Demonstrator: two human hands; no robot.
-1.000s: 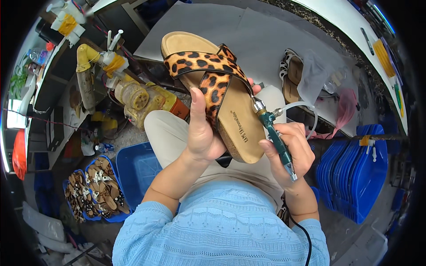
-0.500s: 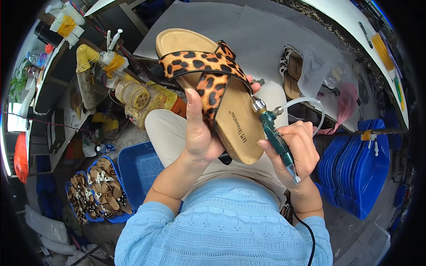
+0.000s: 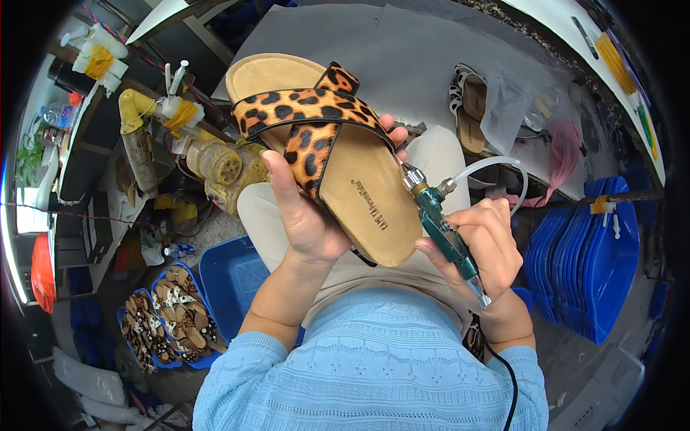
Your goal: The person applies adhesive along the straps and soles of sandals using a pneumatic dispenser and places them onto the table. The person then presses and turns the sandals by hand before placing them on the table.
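Grey sheet (image 3: 402, 43) covered floor ahead; blue trays (image 3: 596, 266) stacked at right; white bench edge (image 3: 575, 29) crossed top-right corner.

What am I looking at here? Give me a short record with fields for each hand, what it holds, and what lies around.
Left hand: left hand grips the leopard-strap sandal, thumb on the straps
Right hand: right hand holds a green airbrush tool, nozzle at the sandal's edge
Hose: clear tube leads off the tool
Left side: blue trays of sandals
Right side: stacked blue trays
Behind: another sandal pair on grey sheet
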